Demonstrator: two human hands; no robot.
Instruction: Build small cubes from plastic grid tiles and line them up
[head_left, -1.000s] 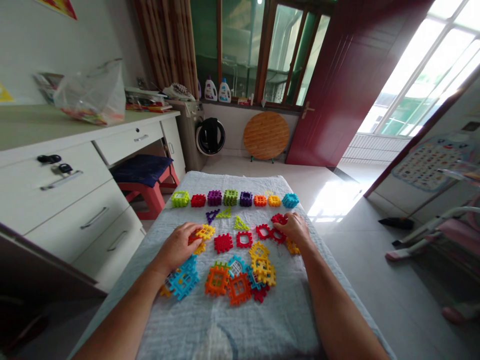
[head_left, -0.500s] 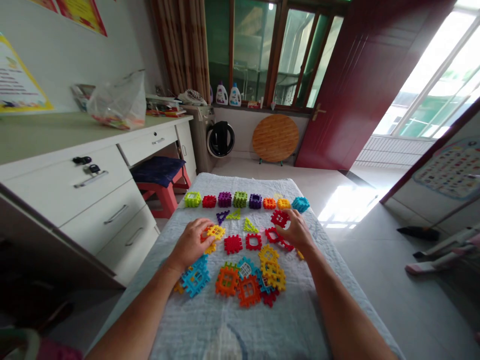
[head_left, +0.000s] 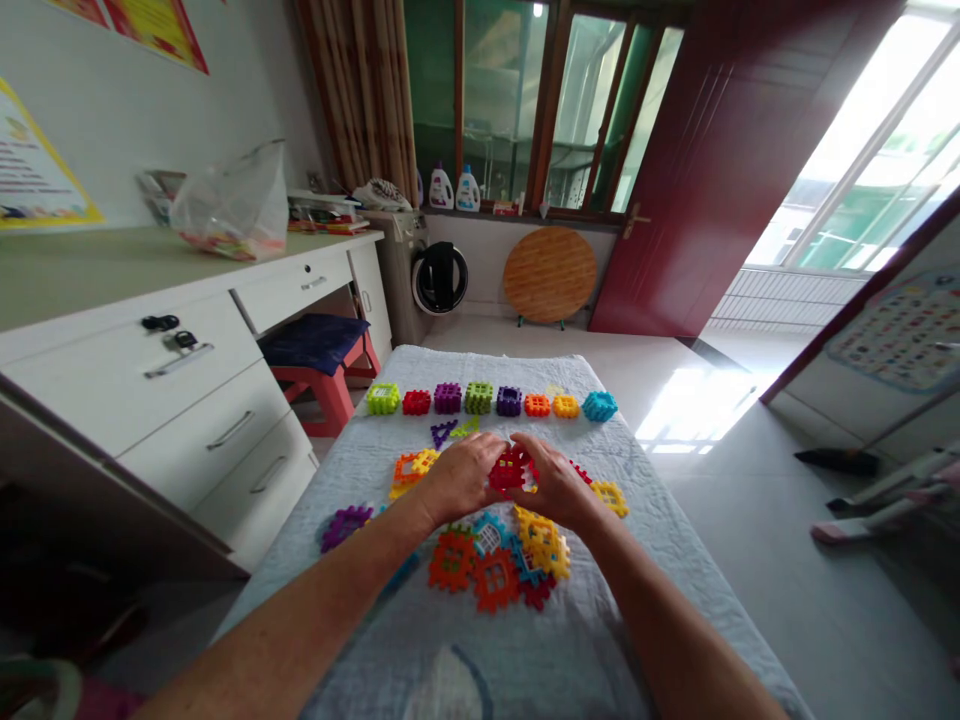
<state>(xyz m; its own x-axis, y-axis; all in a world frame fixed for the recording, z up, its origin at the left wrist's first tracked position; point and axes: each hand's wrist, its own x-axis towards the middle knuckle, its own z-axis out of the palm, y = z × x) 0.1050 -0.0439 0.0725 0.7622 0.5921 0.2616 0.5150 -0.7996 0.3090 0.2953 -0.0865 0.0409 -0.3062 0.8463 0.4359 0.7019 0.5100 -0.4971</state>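
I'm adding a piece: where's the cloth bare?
Bare cloth lies between the forearms, nearer than the orange squares, and right of the rightmost yellow square. Crowded: around the left hand and right hand, and the far block row.

White desk [head_left: 187, 430], brown curtain [head_left: 367, 100], maroon door [head_left: 720, 170], round wooden board [head_left: 551, 275], sunlit pale floor [head_left: 697, 400]

Near cloth [head_left: 540, 655] free; tiles [head_left: 496, 558] beyond

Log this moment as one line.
left hand: on red piece | right hand: on red piece | beyond: block row | nearer: orange pieces
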